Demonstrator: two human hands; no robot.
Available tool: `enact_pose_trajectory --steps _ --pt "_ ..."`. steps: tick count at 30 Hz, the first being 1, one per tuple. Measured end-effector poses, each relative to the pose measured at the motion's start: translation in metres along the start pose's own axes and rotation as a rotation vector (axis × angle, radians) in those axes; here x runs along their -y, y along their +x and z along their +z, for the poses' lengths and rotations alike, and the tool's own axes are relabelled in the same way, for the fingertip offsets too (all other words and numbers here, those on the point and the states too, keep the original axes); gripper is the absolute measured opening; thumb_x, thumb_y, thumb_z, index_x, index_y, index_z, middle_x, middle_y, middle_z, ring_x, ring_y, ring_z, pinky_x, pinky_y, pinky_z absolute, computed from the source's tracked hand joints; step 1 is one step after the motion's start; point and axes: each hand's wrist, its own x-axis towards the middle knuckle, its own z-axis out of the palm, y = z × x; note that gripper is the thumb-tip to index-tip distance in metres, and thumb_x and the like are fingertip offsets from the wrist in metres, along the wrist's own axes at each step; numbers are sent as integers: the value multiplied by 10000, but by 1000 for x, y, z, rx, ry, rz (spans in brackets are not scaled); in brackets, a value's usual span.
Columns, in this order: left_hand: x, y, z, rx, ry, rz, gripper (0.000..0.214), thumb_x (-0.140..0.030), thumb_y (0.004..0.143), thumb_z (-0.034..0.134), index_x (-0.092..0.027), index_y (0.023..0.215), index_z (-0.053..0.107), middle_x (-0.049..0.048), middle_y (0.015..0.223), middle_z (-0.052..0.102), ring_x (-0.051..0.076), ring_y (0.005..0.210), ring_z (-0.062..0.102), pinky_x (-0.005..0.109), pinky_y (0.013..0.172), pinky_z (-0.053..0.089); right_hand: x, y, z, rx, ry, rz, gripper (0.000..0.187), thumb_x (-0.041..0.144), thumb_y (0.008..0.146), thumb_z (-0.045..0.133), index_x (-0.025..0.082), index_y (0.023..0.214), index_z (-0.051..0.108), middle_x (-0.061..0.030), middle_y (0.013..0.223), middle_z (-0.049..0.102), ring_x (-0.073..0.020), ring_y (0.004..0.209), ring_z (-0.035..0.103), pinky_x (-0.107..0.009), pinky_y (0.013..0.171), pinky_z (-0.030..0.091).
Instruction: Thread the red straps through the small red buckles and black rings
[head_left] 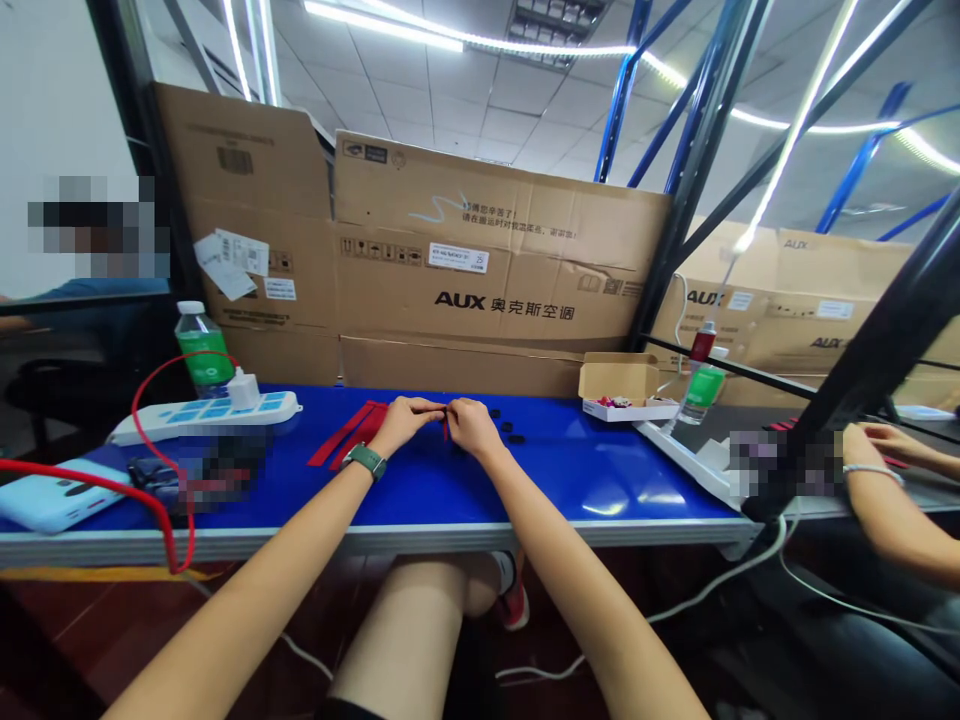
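My left hand (403, 421) and my right hand (474, 427) meet above the blue table (570, 470), their fingertips pinched together on a narrow red strip (446, 430). Its upper end is hidden by my fingers. Left of my left hand, longer red strips (346, 435) lie fanned on the tabletop. Several small black squares (504, 427) sit just right of my right hand. A green watch (366, 461) circles my left wrist.
A white power strip (202, 418) with a red cable, a bottle (201, 348) and a power bank (56, 497) stand at left. An open cardboard box (619, 385) sits at right. A co-worker's hand (889, 439) works at the neighbouring bench.
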Motion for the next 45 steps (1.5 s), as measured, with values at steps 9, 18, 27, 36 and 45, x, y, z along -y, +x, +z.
enact_pose_trajectory --steps 9,18,27,36,45 --pt "-2 5 -3 -89 -10 62 253 -408 748 732 -168 827 749 76 827 756 234 806 688 350 798 545 -6 5 11 -127 631 202 152 309 839 640 197 856 741 -25 821 750 -171 729 670 -263 718 500" --pt "-14 -2 3 -118 236 173 144 -294 885 537 -197 882 644 39 849 701 197 803 640 288 765 494 5 1 10 52 1230 462 486 543 670 820 195 952 632 -9 732 710 -148 586 622 -245 552 484" --pt "-7 0 9 -175 124 182 295 -410 895 619 -192 1088 570 75 1069 637 185 906 642 305 820 521 4 4 5 -66 1307 501 533 434 592 874 209 1012 634 -17 861 734 -176 748 695 -292 696 548" --pt "9 1 17 -23 -146 -39 534 -517 710 821 -171 1056 609 119 1048 728 250 997 707 382 860 576 0 3 8 -178 1310 474 540 380 560 885 222 1003 619 -53 944 759 -214 834 710 -312 727 563" --pt "1 -1 16 -19 -347 -186 528 -480 644 871 -145 1019 708 128 1055 755 261 978 712 389 886 558 0 5 9 -198 1289 480 485 382 615 853 236 1017 623 -43 995 750 -202 876 705 -291 735 548"
